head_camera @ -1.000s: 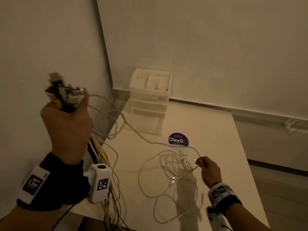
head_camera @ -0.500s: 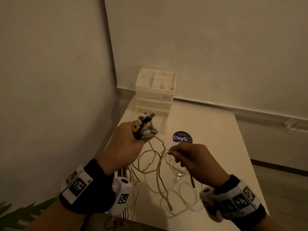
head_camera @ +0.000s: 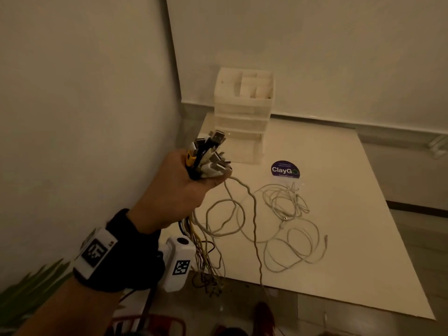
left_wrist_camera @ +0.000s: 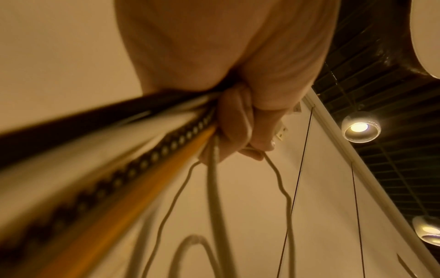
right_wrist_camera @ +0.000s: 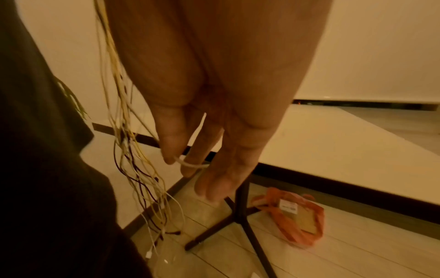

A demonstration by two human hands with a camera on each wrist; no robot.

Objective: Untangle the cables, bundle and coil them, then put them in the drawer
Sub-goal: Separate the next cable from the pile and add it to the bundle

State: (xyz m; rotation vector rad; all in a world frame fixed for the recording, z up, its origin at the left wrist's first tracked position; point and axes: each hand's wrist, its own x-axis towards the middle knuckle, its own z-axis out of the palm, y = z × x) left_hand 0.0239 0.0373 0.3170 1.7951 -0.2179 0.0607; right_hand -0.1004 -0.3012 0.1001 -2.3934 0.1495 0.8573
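My left hand (head_camera: 179,187) grips the bunched multicoloured cable plugs (head_camera: 209,155). Only the right-wrist view shows my right hand (right_wrist_camera: 214,150) below the table, pinching a white cable (right_wrist_camera: 190,165). The white plastic drawer unit (head_camera: 243,117) stands behind, contents unclear.

Left hand (head_camera: 178,190) raised at chest height, forearm angled up from lower left — fist closed tight round a bundle of cables (head_camera: 208,154), thumb across the top. Right hand (right_wrist_camera: 214,135) hangs low, fingers pointing down and mostly straight — thumb and forefinger pinch a thin white cable (right_wrist_camera: 190,164).
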